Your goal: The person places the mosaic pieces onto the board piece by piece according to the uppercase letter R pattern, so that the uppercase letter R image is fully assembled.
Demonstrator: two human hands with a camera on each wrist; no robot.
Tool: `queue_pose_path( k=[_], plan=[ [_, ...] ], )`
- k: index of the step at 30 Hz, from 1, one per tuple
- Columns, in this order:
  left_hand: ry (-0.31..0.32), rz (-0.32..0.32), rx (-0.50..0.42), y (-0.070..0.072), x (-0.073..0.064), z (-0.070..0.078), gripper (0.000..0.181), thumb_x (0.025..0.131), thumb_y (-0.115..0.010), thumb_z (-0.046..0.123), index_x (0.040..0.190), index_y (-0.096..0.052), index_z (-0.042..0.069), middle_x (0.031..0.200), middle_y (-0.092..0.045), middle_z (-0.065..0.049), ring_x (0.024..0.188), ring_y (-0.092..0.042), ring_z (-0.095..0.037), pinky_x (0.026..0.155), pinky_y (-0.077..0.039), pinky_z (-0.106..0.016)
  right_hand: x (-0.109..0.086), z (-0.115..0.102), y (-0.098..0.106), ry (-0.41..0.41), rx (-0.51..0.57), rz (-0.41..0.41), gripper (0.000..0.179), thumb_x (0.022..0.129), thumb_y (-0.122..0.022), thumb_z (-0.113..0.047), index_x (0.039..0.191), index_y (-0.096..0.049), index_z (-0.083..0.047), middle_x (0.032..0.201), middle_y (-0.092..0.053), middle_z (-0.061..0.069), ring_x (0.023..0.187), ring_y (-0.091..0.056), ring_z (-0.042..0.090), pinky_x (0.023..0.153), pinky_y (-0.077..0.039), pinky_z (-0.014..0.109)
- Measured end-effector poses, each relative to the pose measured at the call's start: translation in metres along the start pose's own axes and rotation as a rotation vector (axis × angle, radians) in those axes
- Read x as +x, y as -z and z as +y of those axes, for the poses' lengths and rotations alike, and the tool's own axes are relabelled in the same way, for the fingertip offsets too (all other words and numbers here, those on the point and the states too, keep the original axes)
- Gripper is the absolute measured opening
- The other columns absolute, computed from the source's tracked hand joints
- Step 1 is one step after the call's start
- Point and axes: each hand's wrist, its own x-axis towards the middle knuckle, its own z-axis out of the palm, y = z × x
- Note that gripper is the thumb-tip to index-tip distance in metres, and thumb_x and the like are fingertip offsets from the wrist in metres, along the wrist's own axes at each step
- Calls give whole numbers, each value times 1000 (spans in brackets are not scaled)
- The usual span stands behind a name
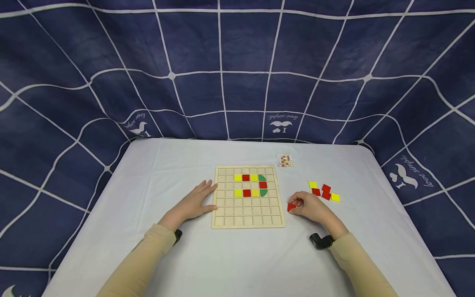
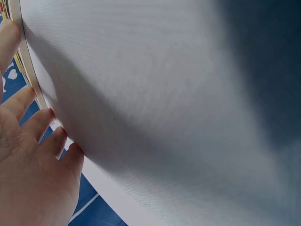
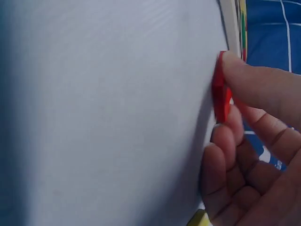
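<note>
Right hand (image 1: pixel 311 206) pinching red tile (image 1: pixel 291 207), left hand (image 1: pixel 193 202) splayed at board (image 1: pixel 248 211), white cloth (image 1: pixel 222 264), navy curtains (image 1: pixel 245 43) apparently

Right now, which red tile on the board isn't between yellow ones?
The rightmost red square tile on the wooden board, between green quarter-circle tiles; the other two each sit between yellow square tiles.

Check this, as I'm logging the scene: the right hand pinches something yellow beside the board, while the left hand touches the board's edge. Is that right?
Not quite: the colour is wrong. The right wrist view shows the right hand pinching something red, beside the board. The left hand does touch the board's edge.
</note>
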Motion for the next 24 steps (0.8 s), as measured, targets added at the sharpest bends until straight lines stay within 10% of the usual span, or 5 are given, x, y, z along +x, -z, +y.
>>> queue_pose_path(
  k=[15,24],
  plan=[
    [20,-9,-3,0,-1,0,81,90,-68,44,155,-31,14,165,-19,-12,154,-11,-33,124,-17,-51,11,-9,1,-22,35,43,18,80,-82,-19,89,-68,-14,80,-62,1,76,-55,17,67,-49,21],
    [14,-7,-2,-1,0,-1,81,90,-68,44,156,-31,14,165,-19,-12,153,-11,-33,125,-16,-50,45,-50,-10,50,97,138,20,84,-79,-15,100,-69,-10,88,-66,3,81,-58,18,73,-51,23]
  ],
)
